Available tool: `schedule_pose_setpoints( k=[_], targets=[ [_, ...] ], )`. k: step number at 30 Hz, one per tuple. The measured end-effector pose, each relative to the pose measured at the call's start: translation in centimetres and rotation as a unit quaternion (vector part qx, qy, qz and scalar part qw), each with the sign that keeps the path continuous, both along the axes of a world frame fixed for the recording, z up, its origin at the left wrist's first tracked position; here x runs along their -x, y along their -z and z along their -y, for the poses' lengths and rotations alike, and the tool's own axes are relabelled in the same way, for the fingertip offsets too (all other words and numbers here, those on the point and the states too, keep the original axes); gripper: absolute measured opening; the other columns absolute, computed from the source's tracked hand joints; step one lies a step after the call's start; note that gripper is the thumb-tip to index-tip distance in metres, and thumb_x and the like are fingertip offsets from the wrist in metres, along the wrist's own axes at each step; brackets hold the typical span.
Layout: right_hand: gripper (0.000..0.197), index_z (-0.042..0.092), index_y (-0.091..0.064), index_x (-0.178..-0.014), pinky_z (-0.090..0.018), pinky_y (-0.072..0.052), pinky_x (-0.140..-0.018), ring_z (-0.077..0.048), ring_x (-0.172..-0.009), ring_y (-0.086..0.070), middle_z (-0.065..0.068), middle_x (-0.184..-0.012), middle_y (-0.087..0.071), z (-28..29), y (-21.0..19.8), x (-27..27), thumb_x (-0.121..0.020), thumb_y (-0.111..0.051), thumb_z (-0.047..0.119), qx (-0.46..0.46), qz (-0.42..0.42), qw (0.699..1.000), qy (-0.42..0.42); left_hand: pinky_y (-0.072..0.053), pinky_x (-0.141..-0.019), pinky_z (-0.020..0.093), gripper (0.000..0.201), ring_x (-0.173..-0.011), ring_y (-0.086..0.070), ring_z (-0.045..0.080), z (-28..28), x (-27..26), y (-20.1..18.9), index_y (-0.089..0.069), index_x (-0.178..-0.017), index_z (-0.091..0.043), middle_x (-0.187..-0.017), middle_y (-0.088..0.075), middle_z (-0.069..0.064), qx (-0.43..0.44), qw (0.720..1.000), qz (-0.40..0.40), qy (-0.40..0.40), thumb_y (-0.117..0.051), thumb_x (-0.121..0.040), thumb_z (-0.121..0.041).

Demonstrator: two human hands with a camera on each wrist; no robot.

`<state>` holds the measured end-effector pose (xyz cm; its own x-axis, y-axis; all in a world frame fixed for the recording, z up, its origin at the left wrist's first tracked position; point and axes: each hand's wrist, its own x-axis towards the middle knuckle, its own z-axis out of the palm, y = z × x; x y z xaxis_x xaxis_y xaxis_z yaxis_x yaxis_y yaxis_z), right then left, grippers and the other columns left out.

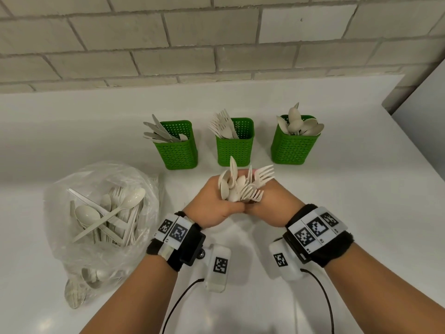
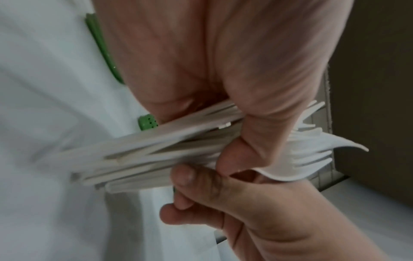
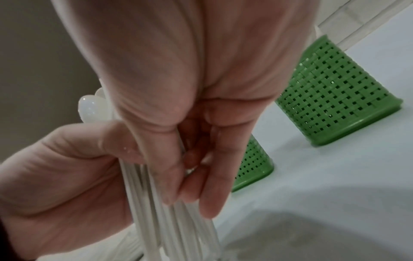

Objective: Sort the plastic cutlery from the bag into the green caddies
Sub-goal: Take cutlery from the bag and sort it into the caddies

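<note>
Both hands meet in front of the caddies and grip one mixed bundle of beige spoons and forks (image 1: 243, 186), heads pointing up. My left hand (image 1: 214, 201) curls round its left side, my right hand (image 1: 274, 201) round its right. In the wrist views the handles (image 2: 156, 155) (image 3: 178, 220) run through both fists. Three green caddies stand in a row behind: knives in the left caddy (image 1: 178, 153), forks in the middle caddy (image 1: 234, 150), spoons in the right caddy (image 1: 292, 150). The clear bag (image 1: 79, 179) lies at the left with more cutlery inside.
A white counter (image 1: 349, 213) runs back to a pale brick wall (image 1: 192, 44). A grey panel (image 1: 423, 97) stands at the far right. Cables trail from both wrist cameras towards the near edge. Two caddies (image 3: 335, 98) stand close beyond my right hand.
</note>
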<state>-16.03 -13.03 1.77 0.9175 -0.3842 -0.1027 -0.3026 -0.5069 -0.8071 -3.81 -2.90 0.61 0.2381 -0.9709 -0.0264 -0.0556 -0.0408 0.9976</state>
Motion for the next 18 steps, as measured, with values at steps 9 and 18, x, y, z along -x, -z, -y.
schedule_pose_setpoints(
  k=[9, 18],
  targets=[
    [0.037, 0.007, -0.067, -0.113, -0.022, -0.041, -0.086, -0.024, -0.104, -0.06, -0.009, -0.113, -0.066, -0.2, -0.2, -0.1, -0.081, -0.049, 0.015, 0.133, -0.06, 0.989, -0.026, -0.049, -0.082, 0.019, 0.062, -0.088, -0.062, -0.005, -0.5, 0.4, 1.4, -0.06, -0.098, -0.039, -0.09, -0.068, -0.025, -0.003, 0.995, 0.099, -0.026, -0.069, -0.069, 0.016],
    [0.017, 0.023, -0.055, -0.077, -0.023, -0.041, -0.061, -0.009, -0.069, -0.052, 0.009, -0.072, -0.056, 0.0, -1.5, 0.4, -0.076, -0.061, 0.007, 0.046, -0.063, 0.995, 0.055, -0.051, -0.075, 0.018, 0.033, -0.084, -0.066, -0.003, -0.3, 0.9, 1.8, -0.07, -0.097, -0.023, -0.089, -0.072, -0.011, -0.007, 0.991, 0.04, -0.127, -0.082, -0.073, -0.003]
  ],
)
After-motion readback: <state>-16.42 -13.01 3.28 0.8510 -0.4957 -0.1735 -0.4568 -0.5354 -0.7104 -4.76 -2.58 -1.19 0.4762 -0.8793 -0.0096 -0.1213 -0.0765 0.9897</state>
